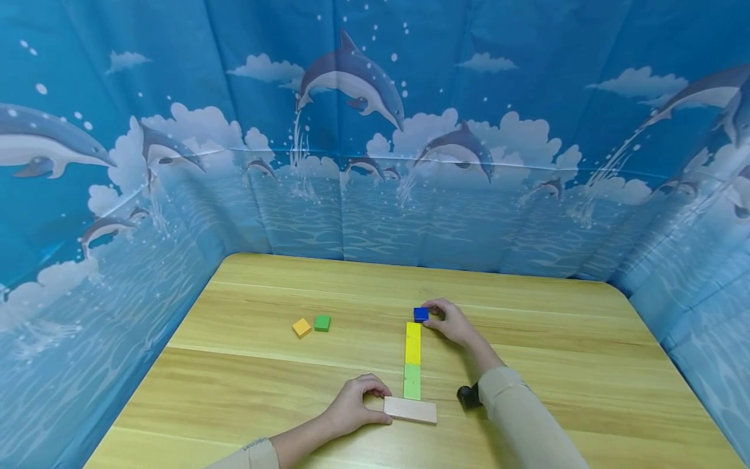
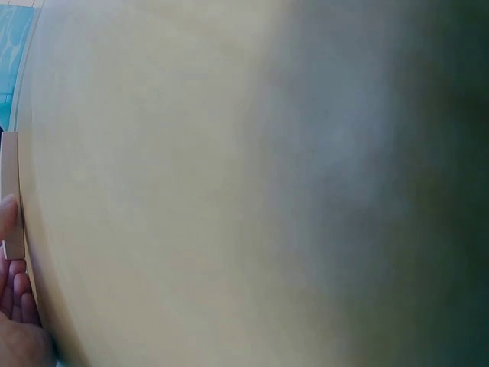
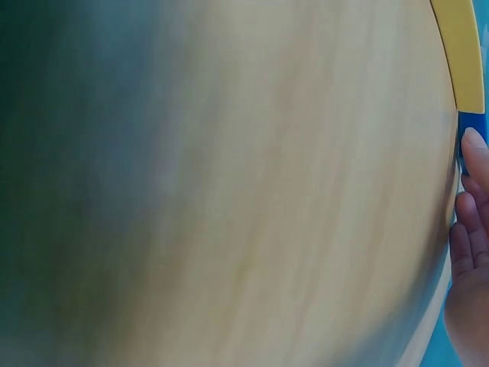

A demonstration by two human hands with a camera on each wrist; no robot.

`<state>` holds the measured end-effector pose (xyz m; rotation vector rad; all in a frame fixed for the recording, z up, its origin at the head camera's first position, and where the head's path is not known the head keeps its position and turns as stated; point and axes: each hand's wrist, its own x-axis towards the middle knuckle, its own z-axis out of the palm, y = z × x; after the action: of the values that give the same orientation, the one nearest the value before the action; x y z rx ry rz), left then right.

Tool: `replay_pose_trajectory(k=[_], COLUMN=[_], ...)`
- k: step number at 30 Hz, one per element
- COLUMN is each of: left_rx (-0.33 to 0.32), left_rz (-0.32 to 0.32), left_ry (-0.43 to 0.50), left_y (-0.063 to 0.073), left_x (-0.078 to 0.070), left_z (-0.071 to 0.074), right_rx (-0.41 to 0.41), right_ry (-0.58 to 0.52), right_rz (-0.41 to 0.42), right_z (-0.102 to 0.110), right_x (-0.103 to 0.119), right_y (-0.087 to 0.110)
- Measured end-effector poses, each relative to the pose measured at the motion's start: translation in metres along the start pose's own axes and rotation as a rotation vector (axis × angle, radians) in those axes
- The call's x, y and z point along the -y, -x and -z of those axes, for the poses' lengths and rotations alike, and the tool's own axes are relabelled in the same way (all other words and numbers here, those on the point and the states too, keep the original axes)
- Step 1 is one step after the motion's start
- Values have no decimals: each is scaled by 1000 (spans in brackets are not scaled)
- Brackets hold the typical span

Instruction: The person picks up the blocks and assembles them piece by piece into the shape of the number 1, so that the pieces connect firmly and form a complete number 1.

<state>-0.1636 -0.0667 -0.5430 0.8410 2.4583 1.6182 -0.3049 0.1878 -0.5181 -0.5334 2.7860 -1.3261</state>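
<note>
In the head view my left hand (image 1: 354,405) pinches the left end of a plain wooden block (image 1: 411,410), thumb on its near side and fingers on the far side. From the far side of that block a light green block (image 1: 412,381) and a longer yellow block (image 1: 413,343) run away in a line. At the line's far end my right hand (image 1: 450,322) grips a small blue block (image 1: 420,314) by its right side. The right wrist view has the thumb on the blue block (image 3: 472,131), right at the yellow block's end (image 3: 461,61).
An orange block (image 1: 301,327) and a green block (image 1: 322,323) lie to the left on the wooden table (image 1: 246,378). A black object (image 1: 469,396) shows at the right sleeve. A blue dolphin-print curtain (image 1: 375,215) surrounds the table's back and sides.
</note>
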Motion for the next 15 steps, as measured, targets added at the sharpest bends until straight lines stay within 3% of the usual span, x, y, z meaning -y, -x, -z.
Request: replay_pose_trajectory(k=[15], left_rx=[8], left_rz=[11], left_ry=[-9], left_y=[0], left_x=[0], left_z=[0], right_rx=[-1], right_ry=[11], right_rz=[-11], right_z=[-3], right_x=[1], right_y=[0])
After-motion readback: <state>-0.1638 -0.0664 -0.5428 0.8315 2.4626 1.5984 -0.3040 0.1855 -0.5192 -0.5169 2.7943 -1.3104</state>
